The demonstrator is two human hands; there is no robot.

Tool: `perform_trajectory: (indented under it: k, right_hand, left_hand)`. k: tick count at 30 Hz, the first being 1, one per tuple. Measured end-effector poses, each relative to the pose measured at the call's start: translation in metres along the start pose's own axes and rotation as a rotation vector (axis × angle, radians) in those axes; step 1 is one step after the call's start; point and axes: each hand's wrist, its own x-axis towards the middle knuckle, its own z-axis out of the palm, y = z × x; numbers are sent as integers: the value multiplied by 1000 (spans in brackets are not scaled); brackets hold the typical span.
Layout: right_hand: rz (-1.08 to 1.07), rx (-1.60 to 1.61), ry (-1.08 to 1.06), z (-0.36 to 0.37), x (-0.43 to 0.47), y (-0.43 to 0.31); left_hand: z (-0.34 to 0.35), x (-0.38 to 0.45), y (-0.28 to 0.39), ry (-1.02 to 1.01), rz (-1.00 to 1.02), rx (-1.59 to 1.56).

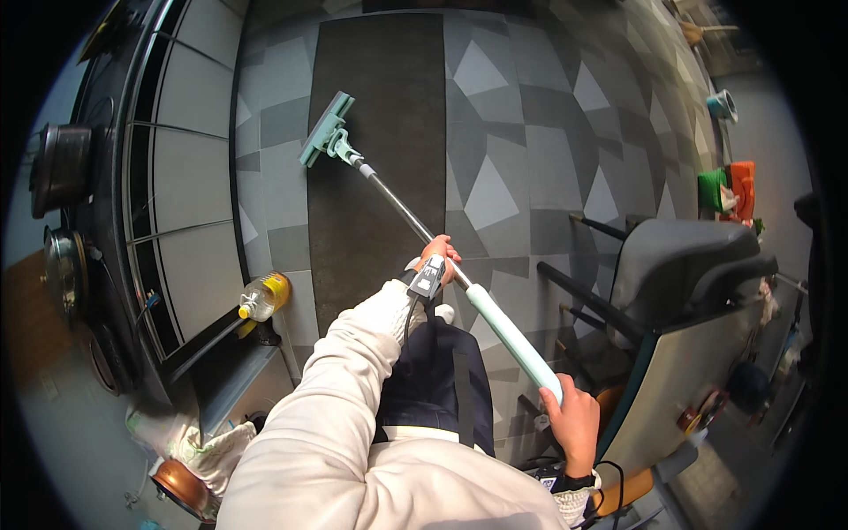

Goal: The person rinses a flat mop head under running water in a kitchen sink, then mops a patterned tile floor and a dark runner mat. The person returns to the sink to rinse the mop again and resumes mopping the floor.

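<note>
Both my hands are on a sponge mop with a metal pole (404, 209) and a pale green grip sleeve (513, 338). My left hand (438, 255) wraps the pole just below the sleeve, with a small device strapped at the wrist. At the sleeve's top end, my right hand (574, 414) closes around it. The pale green mop head (327, 130) lies across the left edge of a long dark floor mat (381, 86), tilted diagonally. Whether its sponge presses on the mat is hard to tell.
Cabinets (192, 159) line the left, below a dark counter bearing pots. Near them stands an oil bottle (265, 295) with a yellow cap. At right are a grey chair (676, 271) and a table (695, 377). Patterned tiles (550, 165) flank the mat.
</note>
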Motion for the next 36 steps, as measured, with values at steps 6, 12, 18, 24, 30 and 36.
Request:
perform_trajectory:
  k: [6,12,18,24,30,36]
  right_hand:
    - [-121,-143,-14,-66,49,7]
    - [-321,-235,-62,-125,146,36]
    - [-493,-192,-170,-190,245,89]
    - [-188,-227,-251,-283,244,180]
    - [-161,-277,-249,-364,207,222]
    - [-179,-231,-257,-350,208,218]
  left_hand:
    - [42,-29,8,-2,-88,-115]
    - [105,-20,3,2,23,-207]
    - [182,37,13,296,507,67]
    - [271,34,-141,249,483,-12]
    - [328,-1,-234,100,-19,-269]
    - [315,-1,-193,6,-158,-414]
